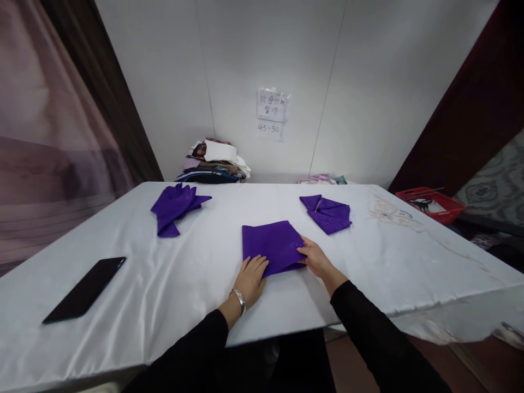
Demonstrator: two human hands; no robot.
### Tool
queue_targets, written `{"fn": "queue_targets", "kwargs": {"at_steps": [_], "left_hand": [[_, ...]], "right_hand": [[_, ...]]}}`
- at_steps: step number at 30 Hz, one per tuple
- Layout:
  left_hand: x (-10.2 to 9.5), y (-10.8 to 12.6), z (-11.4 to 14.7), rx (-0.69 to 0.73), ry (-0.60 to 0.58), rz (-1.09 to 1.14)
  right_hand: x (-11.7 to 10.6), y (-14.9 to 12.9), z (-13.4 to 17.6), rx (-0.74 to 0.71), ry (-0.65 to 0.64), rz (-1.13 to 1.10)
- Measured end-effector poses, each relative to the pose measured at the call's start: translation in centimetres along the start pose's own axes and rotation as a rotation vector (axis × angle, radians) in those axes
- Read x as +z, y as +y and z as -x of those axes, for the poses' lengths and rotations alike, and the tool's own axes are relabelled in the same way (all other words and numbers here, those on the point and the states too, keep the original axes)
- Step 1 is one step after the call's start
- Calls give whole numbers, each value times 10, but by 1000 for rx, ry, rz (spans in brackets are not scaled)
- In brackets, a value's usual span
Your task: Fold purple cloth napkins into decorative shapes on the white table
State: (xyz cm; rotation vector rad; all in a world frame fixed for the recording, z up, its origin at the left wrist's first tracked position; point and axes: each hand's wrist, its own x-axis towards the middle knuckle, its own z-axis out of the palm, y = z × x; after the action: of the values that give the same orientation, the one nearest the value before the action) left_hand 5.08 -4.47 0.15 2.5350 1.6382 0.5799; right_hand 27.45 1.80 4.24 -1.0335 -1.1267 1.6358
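Note:
A folded purple napkin (272,245) lies on the white tablecloth in front of me, its layers showing along the near right edge. My left hand (250,277), with a silver band on the wrist, rests its outstretched fingers on the napkin's near left corner. At the right edge, my right hand (314,257) pinches the cloth between thumb and fingers; the fingertips underneath are hidden. Farther left sits a pleated, fanned-out purple napkin (176,207). A flatter folded purple napkin (329,214) lies beyond my right hand.
A black tablet-like slab (85,289) lies on the tablecloth (196,284) at left. Behind the table are a clothes pile (215,161) and a wall with a handwritten paper sign (271,112). A red basket (434,204) stands at the far right, beyond the table edge.

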Motion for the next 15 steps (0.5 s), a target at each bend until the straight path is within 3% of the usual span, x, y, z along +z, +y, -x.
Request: {"fn": "queue_targets", "kwargs": {"at_steps": [7,12,15], "left_hand": [[6,1,3,-32,-44,-62],[6,3,4,-52,-11,-89],[5,4,4,-71,23,-110]], "right_hand": [[-20,19,1,165,209,116],[-18,20,-9,149,198,169],[-13,15,-21,42,174,208]]}}
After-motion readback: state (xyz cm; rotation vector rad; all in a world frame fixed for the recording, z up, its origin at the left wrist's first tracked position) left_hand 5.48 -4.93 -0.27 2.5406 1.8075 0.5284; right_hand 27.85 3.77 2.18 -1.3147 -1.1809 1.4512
